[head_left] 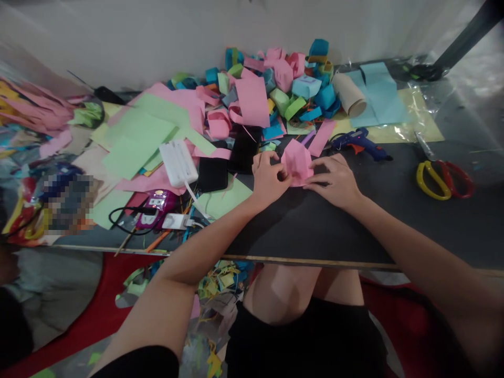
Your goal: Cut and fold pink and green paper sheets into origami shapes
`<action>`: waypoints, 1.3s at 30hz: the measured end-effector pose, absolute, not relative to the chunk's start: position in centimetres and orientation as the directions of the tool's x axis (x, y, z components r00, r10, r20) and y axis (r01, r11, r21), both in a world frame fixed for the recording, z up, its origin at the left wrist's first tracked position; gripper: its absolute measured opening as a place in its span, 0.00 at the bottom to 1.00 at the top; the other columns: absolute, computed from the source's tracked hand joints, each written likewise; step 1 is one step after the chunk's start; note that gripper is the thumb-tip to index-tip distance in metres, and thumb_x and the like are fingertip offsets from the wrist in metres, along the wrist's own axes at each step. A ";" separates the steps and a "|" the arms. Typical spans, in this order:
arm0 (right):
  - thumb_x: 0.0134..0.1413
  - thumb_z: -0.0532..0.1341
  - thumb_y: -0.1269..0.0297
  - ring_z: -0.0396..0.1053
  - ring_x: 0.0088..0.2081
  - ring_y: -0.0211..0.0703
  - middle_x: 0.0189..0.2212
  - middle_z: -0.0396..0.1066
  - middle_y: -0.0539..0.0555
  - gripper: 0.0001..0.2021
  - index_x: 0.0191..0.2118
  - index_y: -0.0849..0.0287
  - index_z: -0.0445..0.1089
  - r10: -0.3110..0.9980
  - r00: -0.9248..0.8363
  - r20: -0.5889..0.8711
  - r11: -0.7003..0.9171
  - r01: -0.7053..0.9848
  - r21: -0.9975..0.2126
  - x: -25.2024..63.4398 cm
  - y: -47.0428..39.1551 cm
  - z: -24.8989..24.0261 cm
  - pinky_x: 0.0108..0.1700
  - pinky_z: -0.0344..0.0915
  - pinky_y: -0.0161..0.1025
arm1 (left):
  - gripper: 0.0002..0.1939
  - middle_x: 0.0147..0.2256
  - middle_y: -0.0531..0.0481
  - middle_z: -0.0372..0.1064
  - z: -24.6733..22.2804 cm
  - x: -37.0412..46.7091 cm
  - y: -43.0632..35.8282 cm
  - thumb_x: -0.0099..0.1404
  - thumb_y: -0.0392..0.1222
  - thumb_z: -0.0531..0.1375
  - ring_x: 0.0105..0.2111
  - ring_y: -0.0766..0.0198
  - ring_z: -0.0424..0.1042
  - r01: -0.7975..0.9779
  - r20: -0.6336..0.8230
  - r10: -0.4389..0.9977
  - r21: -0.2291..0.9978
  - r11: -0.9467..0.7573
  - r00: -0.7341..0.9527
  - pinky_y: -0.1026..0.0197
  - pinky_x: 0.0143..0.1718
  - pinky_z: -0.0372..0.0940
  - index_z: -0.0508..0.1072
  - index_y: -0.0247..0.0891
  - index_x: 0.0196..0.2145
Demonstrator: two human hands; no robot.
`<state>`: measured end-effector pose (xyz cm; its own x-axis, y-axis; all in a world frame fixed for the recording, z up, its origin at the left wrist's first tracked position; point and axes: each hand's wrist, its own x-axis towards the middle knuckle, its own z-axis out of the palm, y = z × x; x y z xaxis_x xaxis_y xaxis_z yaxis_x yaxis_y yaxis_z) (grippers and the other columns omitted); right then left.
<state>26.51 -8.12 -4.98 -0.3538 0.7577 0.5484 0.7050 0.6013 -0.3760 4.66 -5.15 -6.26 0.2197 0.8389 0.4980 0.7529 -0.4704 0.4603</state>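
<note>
A creased piece of pink paper (297, 160) stands partly folded up over the dark table. On its left edge my left hand (270, 178) pinches it between curled fingers and thumb. My right hand (334, 178) grips the lower right edge with thumb and fingertips. Just behind the paper lie a pink strip (323, 137) and a thin purple piece (308, 137). A blue glue gun (360, 143) with an orange trigger rests beyond my right hand.
Scissors (443, 178) with yellow and red handles lie at right. Folded paper pieces (281, 100) pile up at the back beside a cardboard tube (349, 94). Left are green sheets (142, 131), a white power strip (178, 164), a black phone (244, 149) and a purple device (157, 207).
</note>
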 end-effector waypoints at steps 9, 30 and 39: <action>0.66 0.63 0.60 0.76 0.38 0.46 0.36 0.82 0.52 0.11 0.35 0.50 0.83 0.720 -0.483 0.499 0.689 0.582 -0.432 27.0 -7.6 -5.2 0.44 0.71 0.45 | 0.13 0.54 0.46 0.75 -4.9 3.2 -4.8 0.67 0.54 0.65 0.57 0.49 0.66 0.497 0.445 0.513 0.164 -0.852 0.734 0.47 0.53 0.61 0.83 0.44 0.38; 0.61 0.65 0.63 0.73 0.41 0.50 0.31 0.78 0.54 0.08 0.32 0.51 0.82 0.802 -0.474 0.365 0.583 0.755 -0.299 26.8 -7.5 -3.7 0.49 0.62 0.50 | 0.22 0.46 0.44 0.74 -5.8 3.5 -4.4 0.64 0.61 0.64 0.54 0.50 0.67 0.573 0.524 0.595 0.226 -0.787 0.610 0.45 0.55 0.61 0.81 0.42 0.25; 0.65 0.63 0.59 0.72 0.42 0.51 0.35 0.81 0.54 0.11 0.34 0.52 0.82 0.757 -0.507 0.412 0.636 0.716 -0.286 26.4 -8.0 -4.3 0.43 0.60 0.48 | 0.12 0.52 0.45 0.74 -5.8 3.4 -4.8 0.65 0.52 0.67 0.56 0.50 0.66 0.513 0.510 0.545 0.217 -0.830 0.666 0.43 0.58 0.60 0.82 0.43 0.30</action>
